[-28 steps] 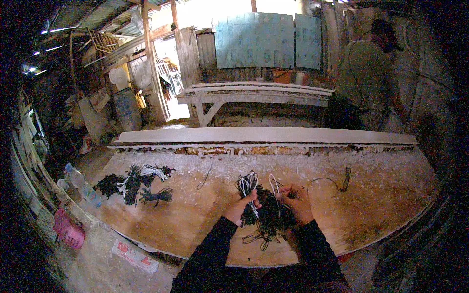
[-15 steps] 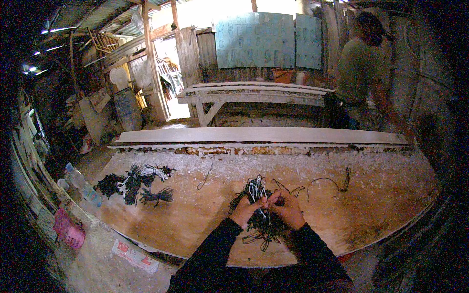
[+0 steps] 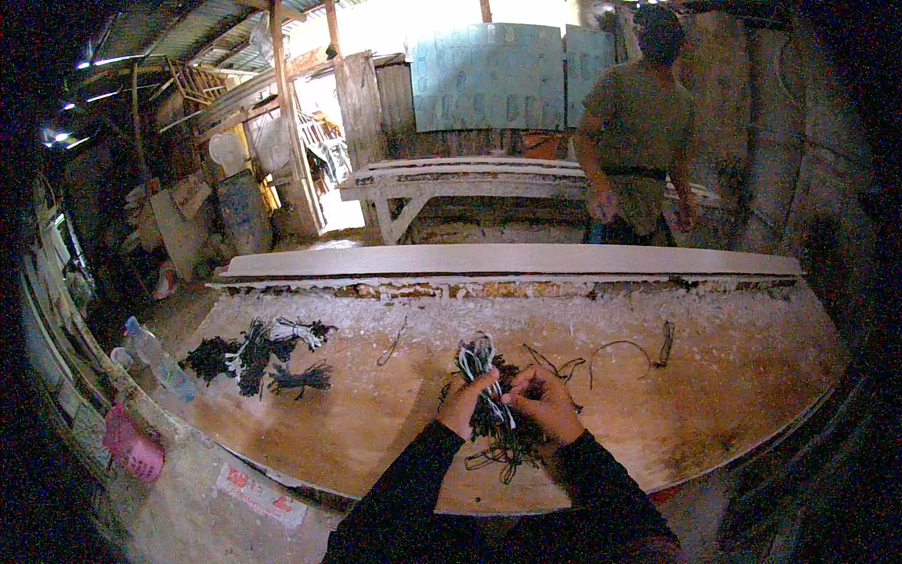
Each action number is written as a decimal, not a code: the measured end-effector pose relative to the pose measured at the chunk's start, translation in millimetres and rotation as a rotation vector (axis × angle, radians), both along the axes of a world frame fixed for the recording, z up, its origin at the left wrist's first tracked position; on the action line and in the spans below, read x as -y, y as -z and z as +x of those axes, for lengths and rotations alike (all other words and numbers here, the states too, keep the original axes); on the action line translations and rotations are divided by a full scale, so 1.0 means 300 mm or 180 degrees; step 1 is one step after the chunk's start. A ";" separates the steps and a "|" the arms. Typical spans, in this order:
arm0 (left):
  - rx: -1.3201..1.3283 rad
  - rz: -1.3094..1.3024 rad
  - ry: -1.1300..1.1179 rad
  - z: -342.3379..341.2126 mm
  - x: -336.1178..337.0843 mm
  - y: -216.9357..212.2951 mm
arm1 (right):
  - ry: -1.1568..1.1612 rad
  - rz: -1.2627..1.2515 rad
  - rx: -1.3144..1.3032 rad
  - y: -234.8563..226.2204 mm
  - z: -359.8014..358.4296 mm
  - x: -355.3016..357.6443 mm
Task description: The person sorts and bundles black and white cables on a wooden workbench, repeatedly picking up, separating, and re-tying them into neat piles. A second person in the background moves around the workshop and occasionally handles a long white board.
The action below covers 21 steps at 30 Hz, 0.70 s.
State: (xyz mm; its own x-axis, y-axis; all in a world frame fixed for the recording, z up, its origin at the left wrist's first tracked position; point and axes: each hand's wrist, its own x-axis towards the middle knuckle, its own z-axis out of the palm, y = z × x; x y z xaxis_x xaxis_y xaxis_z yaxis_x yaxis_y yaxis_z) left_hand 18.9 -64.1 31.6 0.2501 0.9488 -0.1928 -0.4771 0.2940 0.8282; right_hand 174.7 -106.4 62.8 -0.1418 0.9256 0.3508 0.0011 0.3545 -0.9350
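My left hand point(image 3: 467, 402) and my right hand point(image 3: 548, 402) are close together over the wooden worktable point(image 3: 376, 432). Between them they grip a bundle of dark and white cords point(image 3: 484, 376), whose looped white ends stick up above my fingers. Under my hands lies a tangled heap of dark cords point(image 3: 503, 437). Both sleeves are dark and come in from the lower edge.
Several tied cord bundles point(image 3: 258, 352) lie at the table's left. Loose wires point(image 3: 625, 350) lie to the right of my hands. A long pale plank point(image 3: 507, 260) runs along the far edge. A person point(image 3: 639, 122) stands behind it by a bench point(image 3: 470, 179). Plastic bottles point(image 3: 155, 352) stand at the left.
My hands have drawn together on the cord bundle and shifted slightly left. The person at the back has turned and stepped left toward the table.
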 end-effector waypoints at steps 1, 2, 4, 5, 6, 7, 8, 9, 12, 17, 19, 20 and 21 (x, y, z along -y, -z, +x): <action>0.0069 -0.0290 -0.0130 -0.008 -0.009 -0.001 | 0.0050 0.0102 0.0099 -0.011 0.003 0.008; 0.0352 -0.0159 -0.0192 -0.017 -0.014 -0.004 | 0.0074 -0.0122 0.0077 -0.020 0.003 0.015; 0.0724 -0.0111 -0.0375 -0.035 -0.024 -0.024 | 0.0062 -0.0087 0.0108 -0.033 0.004 0.022; 0.0975 -0.0167 -0.0536 -0.042 -0.019 -0.035 | -0.0008 -0.0204 0.0119 -0.034 0.005 0.022; 0.0889 -0.0251 -0.0687 -0.050 -0.018 -0.049 | -0.0105 -0.0195 0.0170 -0.033 0.003 0.021; 0.0878 -0.0228 -0.0781 -0.060 -0.015 -0.062 | -0.0129 -0.0257 0.0309 -0.028 0.002 0.019; 0.0859 -0.0168 -0.0905 -0.065 -0.012 -0.073 | -0.0265 -0.0048 0.0340 -0.020 -0.002 0.017; 0.0780 0.0005 -0.0960 -0.065 -0.004 -0.078 | -0.0329 0.0090 0.0460 -0.010 -0.009 0.016; 0.0943 -0.0113 -0.0831 -0.063 -0.006 -0.082 | -0.0567 -0.0095 0.0295 0.013 -0.019 0.015; 0.1143 -0.0018 -0.0798 -0.065 -0.031 -0.053 | -0.0521 -0.0270 0.0482 0.006 -0.011 0.019; 0.1255 0.0023 -0.0893 -0.079 -0.045 -0.045 | -0.0299 -0.0157 0.0818 -0.006 -0.003 0.020; 0.1233 0.0081 -0.0995 -0.090 -0.055 -0.045 | -0.0442 -0.0178 0.0661 -0.011 0.001 0.020; 0.1194 0.0207 -0.1104 -0.100 -0.062 -0.044 | -0.0523 -0.0190 0.0611 -0.015 0.007 0.023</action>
State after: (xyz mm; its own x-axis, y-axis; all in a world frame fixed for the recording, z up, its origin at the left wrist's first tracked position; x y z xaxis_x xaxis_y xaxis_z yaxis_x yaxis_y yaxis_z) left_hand -11.0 -45.5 44.8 -0.0409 0.9953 -0.0881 -0.8053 0.0194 0.5926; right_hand 176.8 -113.2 67.3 -0.3506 0.9029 0.2485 0.1274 0.3089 -0.9425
